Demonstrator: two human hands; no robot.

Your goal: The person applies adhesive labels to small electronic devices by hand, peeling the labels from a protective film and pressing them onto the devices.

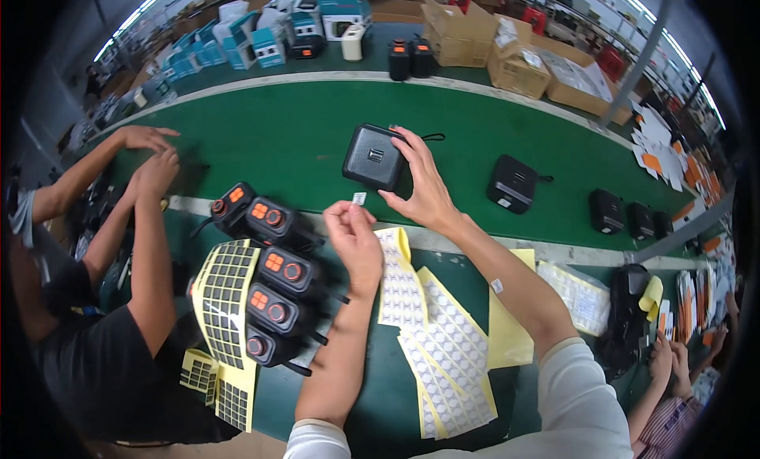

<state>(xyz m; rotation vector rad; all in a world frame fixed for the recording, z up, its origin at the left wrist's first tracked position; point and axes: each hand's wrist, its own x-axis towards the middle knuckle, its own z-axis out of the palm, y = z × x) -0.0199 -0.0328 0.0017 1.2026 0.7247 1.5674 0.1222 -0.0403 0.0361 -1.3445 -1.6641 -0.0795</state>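
Note:
My left hand [354, 241] pinches a small white label [359, 198] between thumb and fingertips, just below a black square portable device [372, 156]. That device has a mesh face with a small emblem and a strap loop on its far right. My right hand [423, 178] grips its right side, fingers at the top corner and thumb low. Under my forearms lie label sheets [455, 340] with rows of small printed stickers. Several black devices with orange buttons [273, 304] stand left of my left forearm, and a yellow-backed sheet of dark square stickers [226, 300] is draped beside them.
More black devices [513, 183] sit on the green belt [269, 126] to the right. A co-worker's hands [150, 154] are at the left; another person's hands [669, 356] are at the lower right. Cardboard boxes [459, 35] and teal cartons [344, 15] line the far side.

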